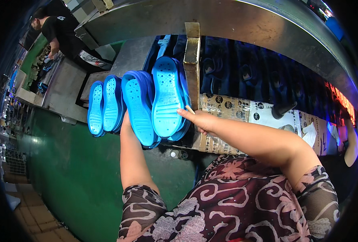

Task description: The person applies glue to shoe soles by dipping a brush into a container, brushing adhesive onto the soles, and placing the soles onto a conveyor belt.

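Several blue shoe soles point(166, 105) stand in a row at the metal bench, their lighter blue insides facing me. My right hand point(203, 122) is closed at the right edge of the nearest sole, thumb pressed on its inner face. Beside the thumb shows a small pale piece; whether it is a stick or a fingertip I cannot tell. My left forearm reaches up behind the soles to the left, and only the wrist of my left hand point(126, 122) shows there; its fingers are hidden by the sole point(137, 111) in front.
A metal beam point(235, 20) crosses above, with an upright post point(192, 60) beside the soles. Dark shoe-like pieces point(247, 72) line the rack behind. Printed cardboard point(223, 105) and a black knob-like piece point(283, 109) lie right. A co-worker point(62, 34) bends over a bench at far left.
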A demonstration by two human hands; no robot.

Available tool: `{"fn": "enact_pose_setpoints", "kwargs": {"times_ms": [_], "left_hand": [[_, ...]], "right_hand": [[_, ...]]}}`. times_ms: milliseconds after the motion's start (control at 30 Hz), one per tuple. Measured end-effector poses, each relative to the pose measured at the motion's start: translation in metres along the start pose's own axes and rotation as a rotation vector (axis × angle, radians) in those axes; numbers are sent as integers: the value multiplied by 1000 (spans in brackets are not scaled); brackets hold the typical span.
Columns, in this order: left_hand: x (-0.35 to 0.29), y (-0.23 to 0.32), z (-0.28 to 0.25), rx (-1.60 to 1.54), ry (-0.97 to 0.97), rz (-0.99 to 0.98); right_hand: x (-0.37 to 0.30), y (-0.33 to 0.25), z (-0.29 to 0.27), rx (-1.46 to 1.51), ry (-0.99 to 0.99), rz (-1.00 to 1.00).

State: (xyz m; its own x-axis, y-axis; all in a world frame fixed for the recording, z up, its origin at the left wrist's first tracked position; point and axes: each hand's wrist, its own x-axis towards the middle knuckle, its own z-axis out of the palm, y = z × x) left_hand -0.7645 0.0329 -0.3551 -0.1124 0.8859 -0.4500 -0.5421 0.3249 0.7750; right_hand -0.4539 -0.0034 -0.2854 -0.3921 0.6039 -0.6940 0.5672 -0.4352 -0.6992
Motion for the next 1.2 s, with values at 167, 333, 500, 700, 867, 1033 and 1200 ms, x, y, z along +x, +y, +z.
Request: {"fn": "enact_pose_setpoints", "kwargs": {"times_ms": [167,333,500,700,867,1033,1200], "left_hand": [[-11,-12,22,6,-19,17],[-98,-86,21,-149,49,107],[-195,-171,59,-343,169,169],[-235,-200,94,-207,251,85],[-268,-205,140,-214,243,-25],[-266,-209,172,-40,96,-2],[-192,-195,198,82,-135,-114]], "right_hand": [[8,14,10,170,110,-46],[-2,39,-18,-110,-11,-185],[-32,86,-53,-324,-176,-344],[-57,118,-68,100,-329,-50],[-51,176,-81,37,-183,-321],[-88,188,-117,79,-372,-197],[-135,184,-143,54,-257,-98]]}}
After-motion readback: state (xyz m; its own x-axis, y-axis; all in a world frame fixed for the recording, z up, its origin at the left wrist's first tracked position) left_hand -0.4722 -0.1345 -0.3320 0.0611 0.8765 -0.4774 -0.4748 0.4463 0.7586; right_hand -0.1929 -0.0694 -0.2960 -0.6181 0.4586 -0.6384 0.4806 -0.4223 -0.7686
